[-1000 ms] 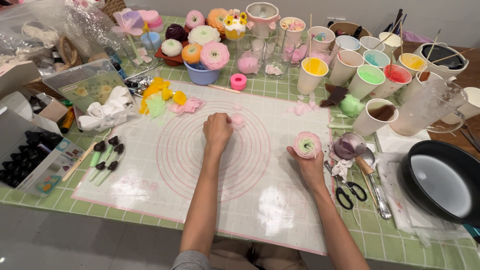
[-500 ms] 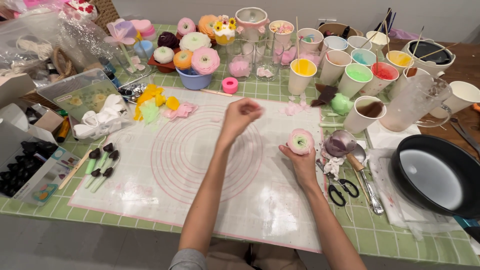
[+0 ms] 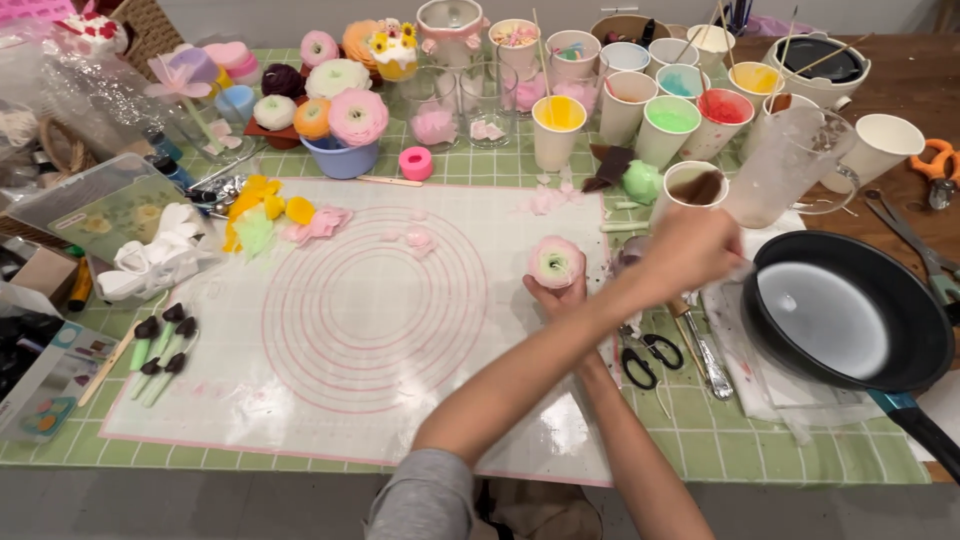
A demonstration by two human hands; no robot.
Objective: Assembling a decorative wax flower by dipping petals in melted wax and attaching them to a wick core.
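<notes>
My right hand (image 3: 562,300) holds a small round flower (image 3: 556,260) with pink outer petals and a pale green centre, upright over the right side of the white silicone mat (image 3: 370,320). My left arm crosses above the right one. My left hand (image 3: 695,245) is blurred, at the left rim of the black frying pan (image 3: 905,385), over the white paper (image 3: 745,350) beside it. Whether its fingers grip anything is unclear.
Paper cups of coloured wax (image 3: 672,125) and a clear jug (image 3: 790,165) stand behind the pan. Scissors (image 3: 645,358) and metal tools lie right of the mat. Finished flowers fill a blue bowl (image 3: 345,155) at the back left; loose petals (image 3: 275,215) lie nearby.
My left hand lifted off the mat's centre and swung right across my right arm to the pan's edge. The right hand stayed put with the flower.
</notes>
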